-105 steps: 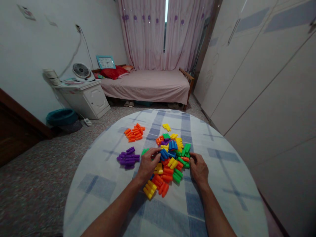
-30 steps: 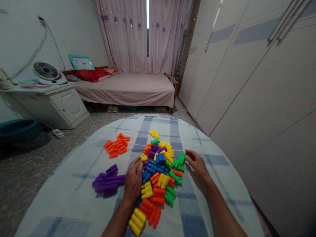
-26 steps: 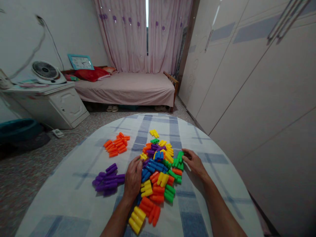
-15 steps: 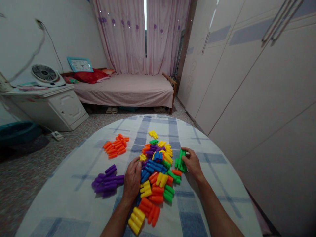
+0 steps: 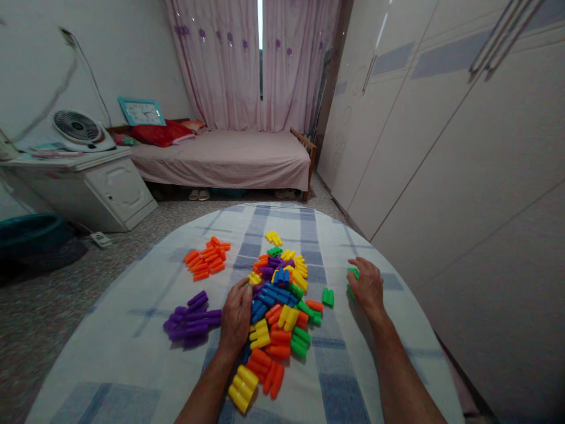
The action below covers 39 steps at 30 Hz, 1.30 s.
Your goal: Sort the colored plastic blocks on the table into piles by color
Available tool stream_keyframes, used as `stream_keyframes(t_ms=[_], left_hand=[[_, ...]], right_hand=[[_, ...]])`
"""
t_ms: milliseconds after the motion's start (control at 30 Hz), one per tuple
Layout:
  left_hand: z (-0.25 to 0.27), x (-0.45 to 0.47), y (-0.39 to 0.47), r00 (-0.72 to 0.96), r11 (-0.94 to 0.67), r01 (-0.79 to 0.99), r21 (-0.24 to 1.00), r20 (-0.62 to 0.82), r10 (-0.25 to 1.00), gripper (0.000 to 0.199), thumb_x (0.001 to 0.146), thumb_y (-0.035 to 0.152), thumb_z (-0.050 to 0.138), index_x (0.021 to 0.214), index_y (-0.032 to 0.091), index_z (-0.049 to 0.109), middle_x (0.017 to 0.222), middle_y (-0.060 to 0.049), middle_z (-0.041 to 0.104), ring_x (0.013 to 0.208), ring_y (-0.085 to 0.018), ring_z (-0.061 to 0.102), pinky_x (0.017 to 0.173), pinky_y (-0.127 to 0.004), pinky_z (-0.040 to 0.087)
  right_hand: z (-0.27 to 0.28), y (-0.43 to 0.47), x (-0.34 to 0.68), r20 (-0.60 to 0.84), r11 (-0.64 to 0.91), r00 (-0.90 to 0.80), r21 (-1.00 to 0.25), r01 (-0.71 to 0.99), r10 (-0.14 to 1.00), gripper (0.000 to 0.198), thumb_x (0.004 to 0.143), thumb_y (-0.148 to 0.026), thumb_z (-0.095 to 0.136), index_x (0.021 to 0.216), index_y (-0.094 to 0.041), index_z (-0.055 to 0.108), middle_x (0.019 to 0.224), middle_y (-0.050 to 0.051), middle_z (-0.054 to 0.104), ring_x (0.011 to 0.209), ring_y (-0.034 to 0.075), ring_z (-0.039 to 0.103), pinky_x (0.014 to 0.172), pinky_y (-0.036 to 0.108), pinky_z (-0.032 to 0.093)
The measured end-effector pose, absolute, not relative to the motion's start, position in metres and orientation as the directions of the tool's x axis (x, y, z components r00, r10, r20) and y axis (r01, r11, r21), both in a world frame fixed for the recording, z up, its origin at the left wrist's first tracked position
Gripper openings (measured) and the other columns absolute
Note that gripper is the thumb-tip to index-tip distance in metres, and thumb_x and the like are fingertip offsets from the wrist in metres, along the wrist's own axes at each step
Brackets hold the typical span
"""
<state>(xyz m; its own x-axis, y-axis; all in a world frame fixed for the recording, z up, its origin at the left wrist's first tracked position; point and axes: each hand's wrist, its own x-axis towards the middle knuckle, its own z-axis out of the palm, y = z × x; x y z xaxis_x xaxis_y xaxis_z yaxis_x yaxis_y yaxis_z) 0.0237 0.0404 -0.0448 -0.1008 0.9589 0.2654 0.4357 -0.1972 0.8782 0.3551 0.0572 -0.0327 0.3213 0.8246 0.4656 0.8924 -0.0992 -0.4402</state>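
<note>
A heap of plastic building pieces, bullet-shaped tubes joined in rows, lies mid-table: blue (image 5: pixel 277 294), yellow (image 5: pixel 288 318), orange (image 5: pixel 279 337) and green ones (image 5: pixel 301 343). My left hand (image 5: pixel 236 316) rests against the heap's left side, its fingers extended and holding nothing that I can see. Right of the heap, my right hand (image 5: pixel 368 287) curls over green pieces (image 5: pixel 354 273) on the cloth; the palm hides most of them. One green piece (image 5: pixel 327 297) lies between that hand and the heap.
Purple pieces (image 5: pixel 192 321) form a group left of my left hand, with orange pieces (image 5: pixel 207 259) grouped behind them. A yellow piece (image 5: pixel 273 238) lies beyond the heap. The round table has a checked tablecloth (image 5: pixel 145 353). A bed (image 5: pixel 229 156) and wardrobe (image 5: pixel 441 147) stand beyond.
My right hand has moved right, away from the heap, taking green pieces with it. One green piece is left behind near the heap. My left hand has hardly moved.
</note>
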Motion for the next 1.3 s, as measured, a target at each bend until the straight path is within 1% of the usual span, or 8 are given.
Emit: stream_keyframes(t_ms=[200,333,467,600,700,867,1100,1300], left_hand=[[-0.049,0.023,0.042,-0.104,-0.208,0.427,0.88,0.276,0.956,0.041,0.09,0.044,0.034,0.098,0.019,0.066,0.118,-0.008,0.059,0.115,-0.021,0.052,0.106,-0.041,0.036],[-0.05,0.022,0.043,-0.115,-0.203,0.437,0.876,0.279,0.953,0.041,0.089,0.044,0.036,0.099,0.019,0.066,0.118,-0.009,0.059,0.115,-0.021,0.052,0.105,-0.041,0.036],[-0.051,0.021,0.043,-0.102,-0.206,0.441,0.874,0.277,0.956,0.04,0.089,0.045,0.037,0.099,0.019,0.066,0.12,-0.008,0.058,0.116,-0.021,0.05,0.106,-0.041,0.035],[-0.049,0.022,0.044,-0.1,-0.205,0.452,0.868,0.278,0.955,0.041,0.089,0.045,0.037,0.097,0.019,0.067,0.12,-0.009,0.058,0.116,-0.022,0.051,0.106,-0.041,0.034],[-0.047,0.022,0.043,-0.099,-0.2,0.462,0.864,0.275,0.956,0.041,0.089,0.045,0.037,0.097,0.019,0.067,0.12,-0.009,0.058,0.116,-0.022,0.051,0.106,-0.041,0.034],[-0.045,0.023,0.041,-0.103,-0.194,0.462,0.865,0.269,0.958,0.041,0.089,0.045,0.036,0.096,0.018,0.066,0.12,-0.009,0.058,0.115,-0.021,0.051,0.105,-0.039,0.036],[-0.044,0.024,0.041,-0.098,-0.193,0.468,0.863,0.267,0.959,0.041,0.09,0.044,0.034,0.097,0.017,0.065,0.121,-0.01,0.058,0.116,-0.021,0.051,0.105,-0.04,0.035],[-0.044,0.025,0.042,-0.095,-0.205,0.467,0.86,0.279,0.956,0.04,0.09,0.043,0.035,0.095,0.018,0.066,0.119,-0.009,0.058,0.115,-0.021,0.051,0.104,-0.039,0.036]], right_hand=[[0.007,0.042,0.327,0.15,0.156,-0.103,-0.406,0.901,0.983,0.036,0.069,-0.023,0.06,0.104,-0.024,0.065,0.105,0.004,0.065,0.1,0.023,0.054,0.089,0.036,0.039],[0.01,0.033,0.305,0.007,0.16,-0.165,-0.292,0.943,0.986,0.04,0.065,-0.02,0.064,0.105,-0.025,0.066,0.102,0.006,0.065,0.096,0.024,0.054,0.082,0.033,0.038],[0.006,0.034,0.294,-0.045,0.139,-0.154,-0.238,0.961,0.987,0.028,0.065,-0.016,0.064,0.092,-0.024,0.069,0.094,0.007,0.064,0.089,0.023,0.055,0.074,0.03,0.037],[0.006,0.04,0.306,0.107,0.111,-0.089,-0.219,0.97,0.99,0.03,0.069,-0.012,0.059,0.094,-0.023,0.068,0.099,0.007,0.064,0.092,0.022,0.054,0.077,0.031,0.036],[0.005,0.043,0.328,0.233,-0.03,0.077,-0.199,0.979,0.969,0.029,0.075,-0.017,0.054,0.101,-0.022,0.066,0.105,0.008,0.062,0.099,0.025,0.052,0.079,0.035,0.037],[-0.018,0.048,0.349,0.176,-0.164,0.219,-0.284,0.945,0.96,0.03,0.078,-0.026,0.053,0.106,-0.023,0.065,0.123,0.011,0.055,0.114,0.03,0.048,0.081,0.04,0.041],[-0.049,0.053,0.338,0.31,-0.059,0.163,-0.32,0.945,0.936,0.033,0.083,-0.017,0.041,0.109,-0.017,0.062,0.131,0.015,0.047,0.123,0.026,0.042,0.096,0.042,0.038],[-0.028,0.067,0.327,0.436,0.004,0.159,-0.351,0.936,0.886,0.034,0.082,-0.026,0.049,0.114,-0.022,0.061,0.13,0.012,0.05,0.122,0.029,0.042,0.095,0.048,0.038]])
